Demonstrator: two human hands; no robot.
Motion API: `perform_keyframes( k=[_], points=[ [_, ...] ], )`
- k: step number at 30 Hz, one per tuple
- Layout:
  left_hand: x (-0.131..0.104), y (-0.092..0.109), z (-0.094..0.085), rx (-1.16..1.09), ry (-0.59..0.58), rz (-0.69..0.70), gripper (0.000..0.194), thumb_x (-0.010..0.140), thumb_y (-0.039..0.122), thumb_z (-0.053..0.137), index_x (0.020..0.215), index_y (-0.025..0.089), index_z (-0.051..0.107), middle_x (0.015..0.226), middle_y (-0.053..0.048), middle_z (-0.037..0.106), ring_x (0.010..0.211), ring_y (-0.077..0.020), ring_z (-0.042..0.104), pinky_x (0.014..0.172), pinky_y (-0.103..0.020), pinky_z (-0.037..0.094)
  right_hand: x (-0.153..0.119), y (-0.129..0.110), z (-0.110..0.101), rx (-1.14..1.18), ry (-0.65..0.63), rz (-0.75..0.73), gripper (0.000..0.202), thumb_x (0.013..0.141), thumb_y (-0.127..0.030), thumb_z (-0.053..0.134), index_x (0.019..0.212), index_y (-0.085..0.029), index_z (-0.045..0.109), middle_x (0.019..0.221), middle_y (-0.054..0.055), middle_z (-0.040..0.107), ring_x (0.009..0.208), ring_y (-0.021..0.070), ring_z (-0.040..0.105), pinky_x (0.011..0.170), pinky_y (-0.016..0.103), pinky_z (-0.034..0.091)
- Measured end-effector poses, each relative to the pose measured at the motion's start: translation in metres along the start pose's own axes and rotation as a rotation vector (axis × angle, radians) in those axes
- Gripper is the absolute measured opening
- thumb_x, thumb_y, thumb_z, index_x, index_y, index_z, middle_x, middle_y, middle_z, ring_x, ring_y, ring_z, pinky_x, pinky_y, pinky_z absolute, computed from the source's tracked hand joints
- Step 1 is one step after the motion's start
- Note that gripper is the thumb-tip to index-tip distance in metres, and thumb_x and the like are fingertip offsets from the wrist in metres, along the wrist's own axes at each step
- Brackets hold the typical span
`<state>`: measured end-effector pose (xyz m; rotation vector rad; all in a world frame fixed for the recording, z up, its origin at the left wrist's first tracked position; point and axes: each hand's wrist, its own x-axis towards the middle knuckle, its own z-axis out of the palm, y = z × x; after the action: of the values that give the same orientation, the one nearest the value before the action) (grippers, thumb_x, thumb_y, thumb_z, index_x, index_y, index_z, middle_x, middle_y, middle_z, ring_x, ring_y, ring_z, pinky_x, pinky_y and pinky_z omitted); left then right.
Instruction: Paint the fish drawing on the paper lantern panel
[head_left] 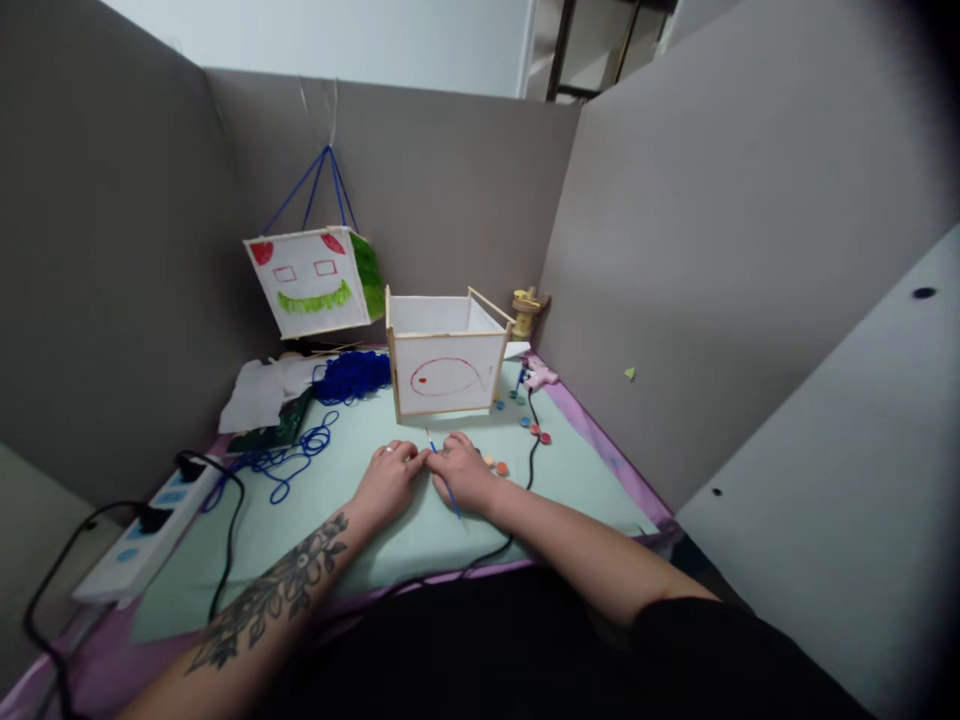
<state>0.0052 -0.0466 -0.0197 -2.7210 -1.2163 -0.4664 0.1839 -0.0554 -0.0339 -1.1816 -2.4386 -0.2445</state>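
Observation:
My right hand (463,475) is closed round a thin blue paintbrush (452,498), its tip pointing up toward the box. Close against it, fingertips touching, my left hand (388,482) has its fingers bent together; whatever they pinch, if anything, is hidden. Just beyond both hands stands an open white box (465,350) framed with wooden sticks, with a red fish outline and red eye on its front. Beside my right hand lie small paint pots, among them an orange one (502,468) and a red one (545,438).
A painted box lantern (307,285) hangs from blue cords at the back left. Below it are blue yarn (352,376) and white scraps (262,393). A power strip (150,530) lies left. Right of the box are a pink glue gun (540,374) with black cable and a twine spool (527,312).

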Motion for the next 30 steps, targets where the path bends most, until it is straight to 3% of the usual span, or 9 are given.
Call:
perform_keyframes(
  k=[16,20,22,24,27,30],
  points=[
    [0.006,-0.001,-0.002,0.031,-0.021,0.047,0.04,0.08,0.011,0.045,0.114,0.021,0.063,0.089,-0.009,0.059,0.091,-0.0248,0.051,0.082,-0.04,0.039,-0.001,-0.003,-0.007,-0.017,-0.061,0.042,0.021,0.079,-0.021,0.052,0.097,-0.019,0.061,0.075,0.003,0.065,0.087,0.0226,0.049,0.108,0.051,0.014],
    [0.003,-0.003,-0.004,0.056,-0.005,0.051,0.044,0.079,0.008,0.043,0.115,0.023,0.063,0.089,-0.009,0.059,0.089,-0.0247,0.051,0.079,-0.039,0.04,0.0,-0.006,-0.011,-0.012,-0.078,0.009,0.022,0.078,-0.02,0.054,0.098,-0.017,0.061,0.073,0.004,0.064,0.088,0.0229,0.049,0.106,0.051,0.017],
    [0.0,-0.006,-0.004,0.039,0.027,0.039,0.047,0.078,0.007,0.043,0.117,0.025,0.061,0.092,-0.009,0.059,0.089,-0.0242,0.051,0.078,-0.039,0.041,0.001,-0.006,-0.012,0.027,-0.064,0.012,0.019,0.077,-0.018,0.055,0.095,-0.016,0.062,0.073,0.005,0.064,0.088,0.0226,0.049,0.103,0.048,0.026],
    [-0.004,-0.011,-0.004,0.003,0.09,0.005,0.047,0.079,0.008,0.043,0.119,0.024,0.06,0.097,-0.01,0.058,0.09,-0.0238,0.052,0.078,-0.038,0.042,0.003,-0.003,-0.017,0.123,0.003,0.02,0.017,0.077,-0.015,0.054,0.091,-0.017,0.063,0.082,0.007,0.066,0.09,0.0213,0.05,0.097,0.041,0.036],
    [-0.009,-0.019,-0.004,-0.081,0.169,-0.076,0.04,0.082,0.016,0.046,0.12,0.02,0.059,0.102,-0.011,0.058,0.094,-0.024,0.052,0.081,-0.038,0.043,0.0,0.008,-0.034,0.297,0.228,0.044,0.018,0.079,-0.011,0.05,0.089,-0.018,0.062,0.108,0.008,0.066,0.1,0.019,0.05,0.091,0.033,0.042],
    [-0.013,-0.026,-0.005,-0.174,0.113,-0.154,0.044,0.081,0.023,0.05,0.125,0.017,0.054,0.104,-0.012,0.058,0.097,-0.0241,0.053,0.085,-0.038,0.043,-0.019,0.027,-0.055,0.331,0.474,0.195,0.02,0.082,-0.011,0.045,0.089,-0.02,0.062,0.108,0.006,0.067,0.103,0.0199,0.052,0.094,0.037,0.043]
  ],
)
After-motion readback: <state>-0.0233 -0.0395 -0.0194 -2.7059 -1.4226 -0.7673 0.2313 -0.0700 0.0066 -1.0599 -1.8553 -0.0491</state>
